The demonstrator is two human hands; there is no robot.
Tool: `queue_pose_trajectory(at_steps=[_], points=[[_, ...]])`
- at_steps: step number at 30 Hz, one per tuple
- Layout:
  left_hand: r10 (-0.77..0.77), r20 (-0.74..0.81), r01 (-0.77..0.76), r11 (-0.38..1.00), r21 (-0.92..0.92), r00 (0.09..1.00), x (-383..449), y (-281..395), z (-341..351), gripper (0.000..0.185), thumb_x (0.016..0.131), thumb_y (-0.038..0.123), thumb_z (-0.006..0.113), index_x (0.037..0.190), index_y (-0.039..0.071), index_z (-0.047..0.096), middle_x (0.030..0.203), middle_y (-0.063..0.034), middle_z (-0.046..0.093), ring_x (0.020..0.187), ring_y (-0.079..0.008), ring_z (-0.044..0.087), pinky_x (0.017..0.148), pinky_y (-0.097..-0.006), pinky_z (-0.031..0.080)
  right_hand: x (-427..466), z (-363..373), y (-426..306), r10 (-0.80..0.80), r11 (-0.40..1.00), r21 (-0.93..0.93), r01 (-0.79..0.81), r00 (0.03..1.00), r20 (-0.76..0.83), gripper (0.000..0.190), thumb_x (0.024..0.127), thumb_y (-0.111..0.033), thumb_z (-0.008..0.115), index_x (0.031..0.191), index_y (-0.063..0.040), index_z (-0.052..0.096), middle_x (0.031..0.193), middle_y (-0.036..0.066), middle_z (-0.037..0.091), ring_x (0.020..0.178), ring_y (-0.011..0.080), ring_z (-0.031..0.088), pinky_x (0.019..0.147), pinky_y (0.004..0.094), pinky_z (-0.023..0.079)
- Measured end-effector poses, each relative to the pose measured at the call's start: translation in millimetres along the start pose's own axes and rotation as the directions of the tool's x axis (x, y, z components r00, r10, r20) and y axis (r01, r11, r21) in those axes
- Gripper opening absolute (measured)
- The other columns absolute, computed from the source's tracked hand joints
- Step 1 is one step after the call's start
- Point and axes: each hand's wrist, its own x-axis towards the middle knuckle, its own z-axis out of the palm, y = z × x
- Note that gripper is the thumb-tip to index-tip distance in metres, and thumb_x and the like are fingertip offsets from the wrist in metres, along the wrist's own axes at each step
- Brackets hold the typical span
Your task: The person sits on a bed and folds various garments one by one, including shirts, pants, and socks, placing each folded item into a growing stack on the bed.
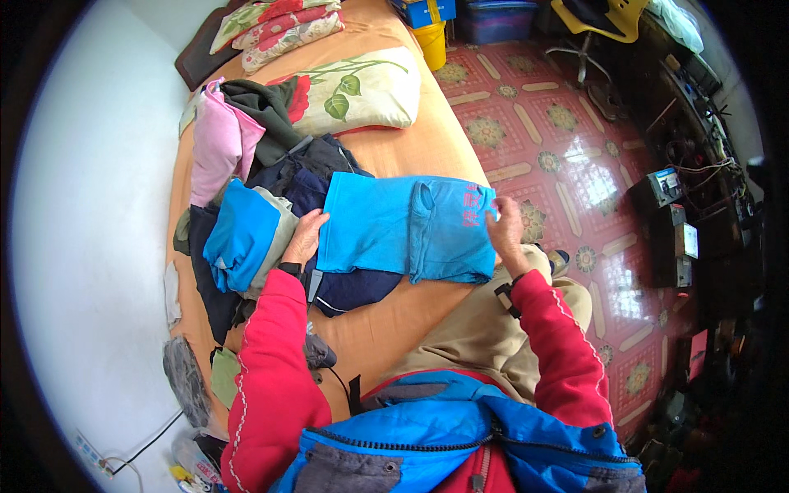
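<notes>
A partly folded blue T-shirt (370, 222) with pink printed characters lies in front of me, over dark navy clothing (357, 291) on the bed. Its collar and a folded-over section show near the middle. My left hand (306, 235) grips the hem at the shirt's left edge, the fingertips partly hidden. At the opposite end, my right hand (506, 227) pinches the edge beside the printing. Just left of my left hand sits a bundle of bright blue cloth (240, 234) and grey cloth (274, 246).
A pink garment (222, 142) and a dark green one (265, 117) are heaped near the wall. Beyond are a floral pillow (363, 92) and folded bedding (283, 31). The orange-sheeted bed (431, 148) drops to a patterned red floor (555, 123). A yellow chair (622, 18) stands far right.
</notes>
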Motion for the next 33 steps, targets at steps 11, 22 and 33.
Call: queue_pose_trajectory(at_steps=[11, 22, 33], points=[[-0.043, -0.163, 0.106, 0.910, 0.402, 0.986, 14.8, -80.6, 14.5, 0.018, 0.078, 0.019, 0.068, 0.083, 0.003, 0.069, 0.073, 0.0034, 0.061, 0.065, -0.0079, 0.051, 0.062, -0.0293, 0.045, -18.0, 68.2, -107.0, 0.432, 0.870, -0.162, -0.465, 0.563, 0.705, 0.064, 0.069, -0.042, 0.076, 0.102, 0.010, 0.057, 0.095, 0.025, 0.066, 0.086, 0.0350, 0.066, 0.074, 0.0393, 0.053], [-0.048, -0.154, 0.118, 0.864, 0.489, 0.987, 14.1, -72.1, 11.0, 0.028, 0.086, 0.030, 0.064, 0.077, 0.003, 0.063, 0.068, 0.0047, 0.048, 0.063, -0.0082, 0.039, 0.056, -0.0326, 0.036, 5.8, 15.5, -63.1, 0.244, -0.232, 0.607, -0.760, 0.558, 0.793, 0.043, 0.079, -0.009, 0.056, 0.121, -0.005, 0.051, 0.101, 0.006, 0.060, 0.086, 0.0189, 0.059, 0.079, 0.0347, 0.052], [0.214, 0.066, -0.211, 0.774, 0.597, 0.975, 8.4, 18.1, -15.6, 0.054, 0.094, 0.050, 0.045, 0.083, -0.002, 0.054, 0.074, -0.0039, 0.049, 0.070, -0.0152, 0.043, 0.066, -0.0347, 0.040, 18.6, -30.6, -50.4, 0.248, -0.164, 0.612, -0.774, 0.568, 0.785, 0.046, 0.088, -0.014, 0.054, 0.132, -0.009, 0.042, 0.115, 0.010, 0.059, 0.103, 0.0237, 0.059, 0.088, 0.0436, 0.050]])
